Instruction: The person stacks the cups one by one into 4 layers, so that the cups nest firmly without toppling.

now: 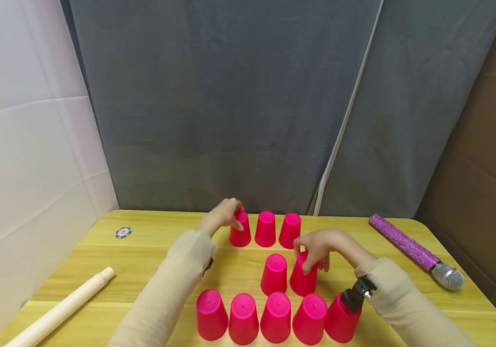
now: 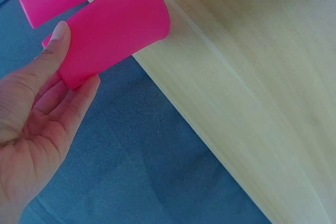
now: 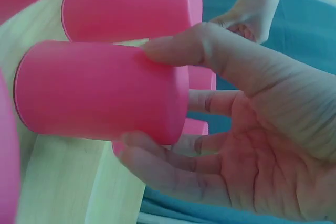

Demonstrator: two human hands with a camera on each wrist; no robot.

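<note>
Fingers of the left hand were curled around the back-row left pink cup, mid-frame. The middle-row right pink cup was gripped by the right hand, just below centre.

Left hand: arm extended toward 12 o'clock, fingers curled in a grip. Right hand: at 3 o'clock, wrist bent, fingers pinching downward.

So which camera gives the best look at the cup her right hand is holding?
The right wrist view: the cup fills it, gripped by thumb and fingers of the right hand. The head view shows it small; the left wrist view doesn't show it.
</note>
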